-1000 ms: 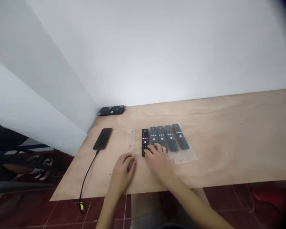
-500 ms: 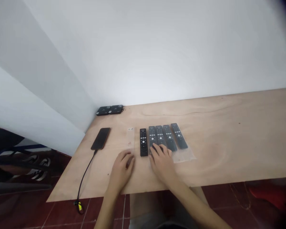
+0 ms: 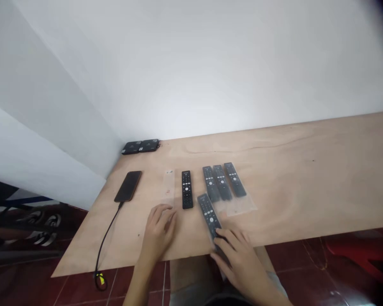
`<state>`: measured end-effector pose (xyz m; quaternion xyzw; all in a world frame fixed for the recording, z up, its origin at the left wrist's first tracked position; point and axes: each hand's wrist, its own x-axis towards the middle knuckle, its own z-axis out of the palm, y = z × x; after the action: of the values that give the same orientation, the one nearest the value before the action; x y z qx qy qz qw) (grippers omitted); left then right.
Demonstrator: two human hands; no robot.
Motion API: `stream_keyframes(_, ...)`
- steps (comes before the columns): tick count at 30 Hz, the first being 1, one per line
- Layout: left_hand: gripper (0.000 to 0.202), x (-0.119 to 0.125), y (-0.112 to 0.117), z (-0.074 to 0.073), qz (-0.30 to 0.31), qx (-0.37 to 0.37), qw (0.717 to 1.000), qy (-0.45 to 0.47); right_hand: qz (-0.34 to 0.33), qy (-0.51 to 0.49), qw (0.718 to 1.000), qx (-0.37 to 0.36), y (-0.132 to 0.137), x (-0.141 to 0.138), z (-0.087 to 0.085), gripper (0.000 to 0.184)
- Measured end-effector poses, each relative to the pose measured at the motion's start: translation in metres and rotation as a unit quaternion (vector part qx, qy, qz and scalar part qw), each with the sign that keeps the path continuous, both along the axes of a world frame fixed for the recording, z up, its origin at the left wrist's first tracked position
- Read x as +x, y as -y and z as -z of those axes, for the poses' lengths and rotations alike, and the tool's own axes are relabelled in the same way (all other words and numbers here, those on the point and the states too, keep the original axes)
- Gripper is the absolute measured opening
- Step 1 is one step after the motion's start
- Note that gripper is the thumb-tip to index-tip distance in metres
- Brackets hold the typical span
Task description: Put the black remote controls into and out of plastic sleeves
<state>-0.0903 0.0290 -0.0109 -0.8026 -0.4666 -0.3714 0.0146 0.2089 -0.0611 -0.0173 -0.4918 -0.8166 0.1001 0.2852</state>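
Observation:
Near the table's front edge, my right hand (image 3: 238,255) grips the lower end of a remote control in a clear plastic sleeve (image 3: 209,212), its far end angled up to the left. My left hand (image 3: 159,227) rests on the table with curled fingers, at the bottom of an empty clear plastic sleeve (image 3: 169,187); whether it pinches the sleeve I cannot make out. Between the hands, farther up, lies a bare black remote control (image 3: 187,189). Three sleeved remote controls (image 3: 221,182) lie side by side to the right.
A phone (image 3: 128,186) lies at the left with a black cable (image 3: 107,236) hanging over the front edge. Two flat black boxes (image 3: 140,146) sit in the back left corner by the white wall (image 3: 194,76). All this is on a wooden table (image 3: 290,182).
My right hand has drawn the leftmost sleeved remote control out of the row, toward the front edge, and tilted it. My left hand has hardly moved. The view has shifted slightly.

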Motion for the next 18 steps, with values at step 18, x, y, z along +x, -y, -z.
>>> stream_keyframes(18, 0.052, 0.061, 0.029, -0.006, 0.18, -0.209, 0.961, -0.032, -0.072, -0.142, 0.969, -0.189, -0.035, 0.105, -0.02, 0.042)
